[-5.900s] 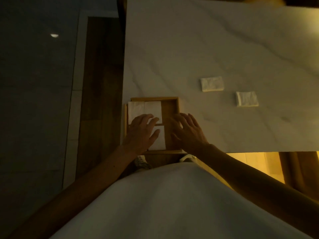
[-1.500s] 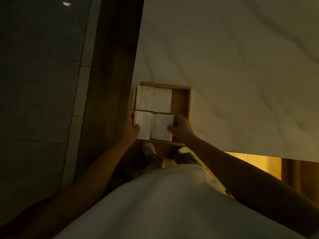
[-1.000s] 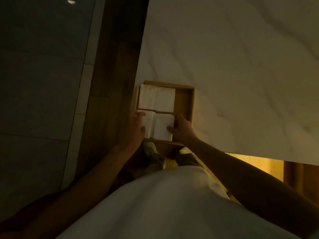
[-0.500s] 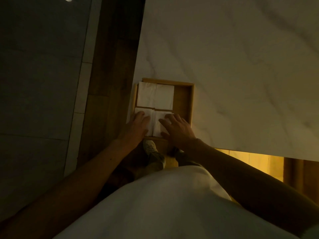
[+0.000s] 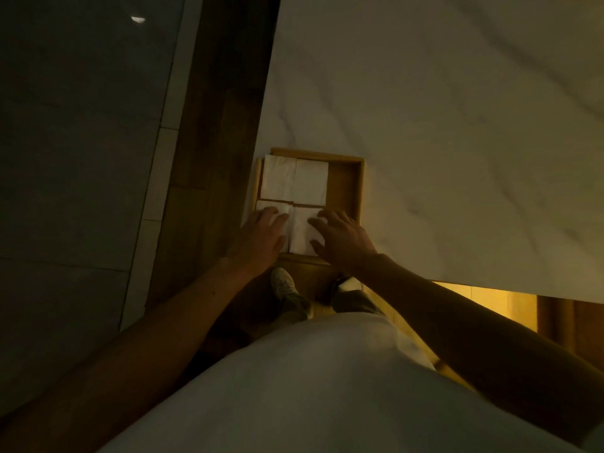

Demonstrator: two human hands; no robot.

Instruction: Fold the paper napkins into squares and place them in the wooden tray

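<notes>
A wooden tray (image 5: 346, 188) sits at the near left corner of the marble table. Several folded white napkins lie inside it: two side by side at the far end (image 5: 294, 179) and two at the near end (image 5: 302, 233). My left hand (image 5: 261, 238) lies flat with straight fingers on the near left napkin. With its fingers spread, my right hand (image 5: 343, 238) presses the near right napkin. The tray's right strip is bare wood.
The white marble table (image 5: 457, 125) stretches away to the right and far side. Its left edge borders a dark wooden floor strip (image 5: 215, 125) and grey tiles. My shoes (image 5: 284, 286) show below the table's near edge.
Both hands went from gripping the near napkins at their edges to lying flat on top of them. The view has shifted slightly; the tray stays in place.
</notes>
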